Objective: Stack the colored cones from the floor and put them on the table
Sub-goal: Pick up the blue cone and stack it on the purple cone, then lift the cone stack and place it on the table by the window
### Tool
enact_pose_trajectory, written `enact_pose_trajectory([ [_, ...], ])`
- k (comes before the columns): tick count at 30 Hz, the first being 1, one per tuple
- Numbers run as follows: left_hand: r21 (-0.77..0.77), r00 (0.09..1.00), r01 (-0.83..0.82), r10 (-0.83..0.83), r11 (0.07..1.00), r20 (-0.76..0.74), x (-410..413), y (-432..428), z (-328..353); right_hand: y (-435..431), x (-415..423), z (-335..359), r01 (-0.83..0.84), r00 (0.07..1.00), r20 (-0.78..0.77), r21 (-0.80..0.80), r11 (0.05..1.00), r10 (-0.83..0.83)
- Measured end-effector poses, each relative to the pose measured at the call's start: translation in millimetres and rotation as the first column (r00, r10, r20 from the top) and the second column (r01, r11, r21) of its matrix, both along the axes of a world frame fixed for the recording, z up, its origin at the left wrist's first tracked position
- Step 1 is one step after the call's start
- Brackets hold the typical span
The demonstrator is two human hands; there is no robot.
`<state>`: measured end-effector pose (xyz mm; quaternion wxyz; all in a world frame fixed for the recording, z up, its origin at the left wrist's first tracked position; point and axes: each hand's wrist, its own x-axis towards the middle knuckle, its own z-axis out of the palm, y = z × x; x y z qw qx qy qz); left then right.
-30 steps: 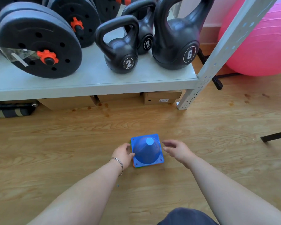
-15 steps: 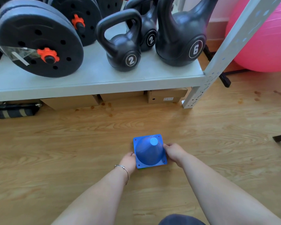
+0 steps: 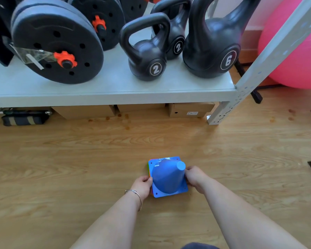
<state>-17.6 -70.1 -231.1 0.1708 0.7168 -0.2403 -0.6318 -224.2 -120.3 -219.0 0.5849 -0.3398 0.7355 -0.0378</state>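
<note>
A stack of cones with a blue cone on top is held over the wooden floor, tilted so its tip leans away to the right. Orange and green base edges show under the blue base at the left side. My left hand, with a thin bracelet on the wrist, grips the stack's left base edge. My right hand grips the right base edge. The lower cones are mostly hidden by the blue one.
A grey shelf ahead carries black weight plates and kettlebells. Cardboard boxes and a dark bag lie under it. A shelf post stands at the right, with a pink ball beyond it.
Both hands closed in on the stack's base edges from either side. The stack now tilts, with its near edge raised off the floor.
</note>
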Motion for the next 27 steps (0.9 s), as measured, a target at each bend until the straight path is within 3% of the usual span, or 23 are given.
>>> enact_pose_trajectory([
  [4, -0.038, 0.998, 0.030, -0.028, 0.999, 0.054, 0, -3, 6, 3, 1, 10, 0.054, 0.996, 0.064, 0.034, 0.998, -0.056],
  [11, -0.038, 0.999, -0.044, 0.044, 0.998, 0.001, -1, 1, 14, 7, -7, 18, 0.175, 0.953, 0.240, 0.058, 0.983, -0.184],
  [16, -0.110, 0.996, -0.046, 0.037, 0.993, -0.075, 3, -3, 31, 12, -7, 42, 0.232, 0.952, 0.227, -0.098, 0.968, -0.206],
  [22, -0.113, 0.998, 0.059, -0.056, 0.992, 0.032, 11, 7, 121, 54, 10, 125, 0.319, 0.935, 0.211, -0.139, 0.938, -0.286],
  [27, -0.125, 0.997, 0.069, -0.065, 0.990, 0.030, 18, 35, 229, 88, 22, 223, 0.335, 0.919, 0.279, -0.175, 0.926, -0.280],
])
